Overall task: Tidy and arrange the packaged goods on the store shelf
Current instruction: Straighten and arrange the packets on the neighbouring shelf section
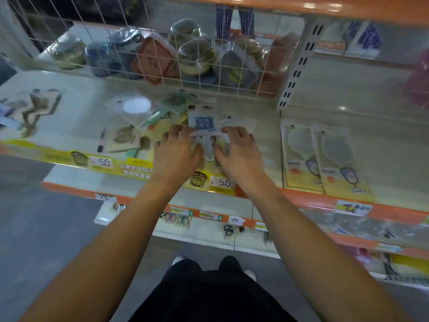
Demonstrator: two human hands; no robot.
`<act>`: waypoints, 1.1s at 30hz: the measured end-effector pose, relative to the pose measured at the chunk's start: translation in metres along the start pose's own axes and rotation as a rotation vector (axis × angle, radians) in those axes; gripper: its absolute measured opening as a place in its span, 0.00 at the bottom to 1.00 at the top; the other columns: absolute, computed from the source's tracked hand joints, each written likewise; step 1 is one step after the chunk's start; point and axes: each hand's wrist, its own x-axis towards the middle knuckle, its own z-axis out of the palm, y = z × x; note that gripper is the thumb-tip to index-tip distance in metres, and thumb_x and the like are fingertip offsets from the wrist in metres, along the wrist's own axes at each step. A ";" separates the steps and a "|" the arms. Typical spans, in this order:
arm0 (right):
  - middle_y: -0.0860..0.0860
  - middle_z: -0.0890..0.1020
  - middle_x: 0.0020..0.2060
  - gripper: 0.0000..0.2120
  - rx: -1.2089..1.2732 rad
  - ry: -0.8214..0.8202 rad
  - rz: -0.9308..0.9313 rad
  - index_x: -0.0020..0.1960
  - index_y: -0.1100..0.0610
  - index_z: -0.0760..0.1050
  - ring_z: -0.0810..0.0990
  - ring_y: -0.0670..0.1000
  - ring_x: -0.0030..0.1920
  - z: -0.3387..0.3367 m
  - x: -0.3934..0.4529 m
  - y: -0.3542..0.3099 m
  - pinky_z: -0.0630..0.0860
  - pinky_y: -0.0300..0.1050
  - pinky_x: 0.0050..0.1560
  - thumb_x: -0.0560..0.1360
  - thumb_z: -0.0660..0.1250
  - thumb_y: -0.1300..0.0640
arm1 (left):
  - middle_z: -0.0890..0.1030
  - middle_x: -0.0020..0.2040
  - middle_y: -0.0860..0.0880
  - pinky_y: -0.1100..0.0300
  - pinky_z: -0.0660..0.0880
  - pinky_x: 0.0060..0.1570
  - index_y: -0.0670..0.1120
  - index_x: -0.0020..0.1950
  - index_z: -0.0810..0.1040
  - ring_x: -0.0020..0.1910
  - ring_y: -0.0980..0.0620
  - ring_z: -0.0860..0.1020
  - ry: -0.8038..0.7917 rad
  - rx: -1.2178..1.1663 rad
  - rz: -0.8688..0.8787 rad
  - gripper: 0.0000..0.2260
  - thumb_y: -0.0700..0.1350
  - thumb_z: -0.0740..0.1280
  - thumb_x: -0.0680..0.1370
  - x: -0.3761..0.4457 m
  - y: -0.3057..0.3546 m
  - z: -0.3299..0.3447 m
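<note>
- The store shelf (267, 145) runs pale and wide across the view, with an orange front lip and yellow price strips marked 5.0.
- A wire basket (148, 63) sits at the far side of the shelf, full of wrapped jars and pouches behind its white grid.
- Two flat yellow-backed packets (325, 159) lie side by side at the right, well apart from the hands, their near ends overhanging the lip.
- A loose heap of packaged goods (137, 117) sprawls to the left of centre, pieces overlapping at odd angles.
- The left hand (177, 151) and the right hand (239, 149) lie palm-down near the middle, fingers spread.
- Between them is a clear packet with a blue label (203, 123); both hands press on its near edges, fingers straight rather than curled round it.
</note>
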 end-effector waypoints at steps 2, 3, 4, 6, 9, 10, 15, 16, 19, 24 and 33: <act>0.55 0.73 0.64 0.21 -0.013 0.023 0.020 0.68 0.54 0.71 0.71 0.61 0.62 0.008 0.002 -0.012 0.72 0.52 0.57 0.77 0.65 0.50 | 0.74 0.62 0.40 0.41 0.74 0.52 0.44 0.63 0.73 0.57 0.35 0.74 0.007 -0.017 0.033 0.19 0.50 0.65 0.75 0.005 -0.013 -0.002; 0.55 0.73 0.64 0.21 -0.019 0.033 0.037 0.68 0.54 0.72 0.72 0.61 0.62 0.011 0.003 -0.017 0.72 0.52 0.57 0.77 0.65 0.50 | 0.74 0.61 0.40 0.41 0.74 0.52 0.43 0.63 0.73 0.57 0.35 0.74 0.004 -0.031 0.047 0.19 0.49 0.65 0.74 0.008 -0.019 -0.002; 0.55 0.73 0.64 0.21 -0.030 0.040 0.055 0.68 0.54 0.72 0.72 0.60 0.62 0.015 0.005 -0.022 0.72 0.52 0.57 0.76 0.65 0.50 | 0.74 0.61 0.40 0.41 0.74 0.51 0.44 0.63 0.73 0.57 0.35 0.74 -0.005 -0.044 0.060 0.19 0.49 0.65 0.74 0.011 -0.025 -0.002; 0.55 0.74 0.64 0.22 -0.056 0.048 0.087 0.68 0.53 0.71 0.72 0.60 0.62 0.021 0.005 -0.031 0.73 0.52 0.58 0.76 0.65 0.49 | 0.74 0.62 0.41 0.41 0.74 0.52 0.45 0.64 0.73 0.58 0.35 0.74 -0.034 -0.055 0.082 0.19 0.50 0.65 0.75 0.016 -0.034 -0.002; 0.55 0.75 0.63 0.22 -0.067 0.061 0.125 0.68 0.53 0.72 0.73 0.61 0.61 0.028 0.003 -0.039 0.73 0.53 0.59 0.75 0.65 0.49 | 0.73 0.64 0.41 0.42 0.73 0.54 0.46 0.65 0.72 0.61 0.36 0.72 -0.072 -0.062 0.104 0.20 0.51 0.65 0.75 0.020 -0.044 -0.003; 0.55 0.75 0.62 0.22 -0.072 0.061 0.135 0.68 0.54 0.72 0.73 0.61 0.61 0.029 0.001 -0.041 0.73 0.53 0.59 0.75 0.65 0.50 | 0.73 0.65 0.42 0.42 0.73 0.55 0.46 0.66 0.72 0.62 0.36 0.72 -0.079 -0.064 0.110 0.20 0.51 0.64 0.76 0.020 -0.046 -0.003; 0.56 0.75 0.62 0.23 -0.092 0.074 0.157 0.68 0.55 0.72 0.73 0.62 0.61 0.032 0.000 -0.045 0.72 0.53 0.59 0.75 0.66 0.51 | 0.72 0.66 0.42 0.42 0.71 0.58 0.46 0.67 0.72 0.64 0.37 0.71 -0.090 -0.073 0.138 0.21 0.52 0.64 0.76 0.026 -0.052 -0.005; 0.55 0.74 0.63 0.23 -0.089 0.069 0.160 0.68 0.55 0.72 0.73 0.61 0.61 0.032 0.001 -0.045 0.72 0.52 0.59 0.75 0.66 0.51 | 0.72 0.66 0.42 0.41 0.70 0.58 0.46 0.66 0.72 0.64 0.37 0.71 -0.092 -0.075 0.137 0.21 0.52 0.65 0.76 0.026 -0.052 -0.006; 0.53 0.73 0.64 0.22 -0.070 0.059 0.167 0.68 0.54 0.71 0.71 0.59 0.63 0.031 0.005 -0.044 0.72 0.52 0.59 0.76 0.65 0.50 | 0.74 0.64 0.41 0.41 0.70 0.57 0.45 0.65 0.73 0.62 0.36 0.72 -0.068 -0.060 0.154 0.20 0.51 0.65 0.76 0.028 -0.053 -0.007; 0.53 0.72 0.65 0.22 -0.036 0.034 0.141 0.68 0.53 0.70 0.69 0.59 0.64 0.033 0.018 -0.039 0.72 0.53 0.59 0.77 0.64 0.48 | 0.75 0.62 0.41 0.42 0.72 0.53 0.44 0.62 0.75 0.59 0.36 0.75 -0.030 -0.015 0.137 0.23 0.55 0.56 0.73 0.029 -0.052 -0.010; 0.52 0.69 0.67 0.25 -0.008 -0.014 0.127 0.71 0.51 0.68 0.67 0.57 0.66 0.034 0.034 -0.036 0.72 0.53 0.61 0.75 0.65 0.46 | 0.76 0.60 0.43 0.45 0.73 0.50 0.45 0.61 0.75 0.56 0.38 0.76 0.003 0.059 0.150 0.22 0.55 0.56 0.73 0.032 -0.055 -0.012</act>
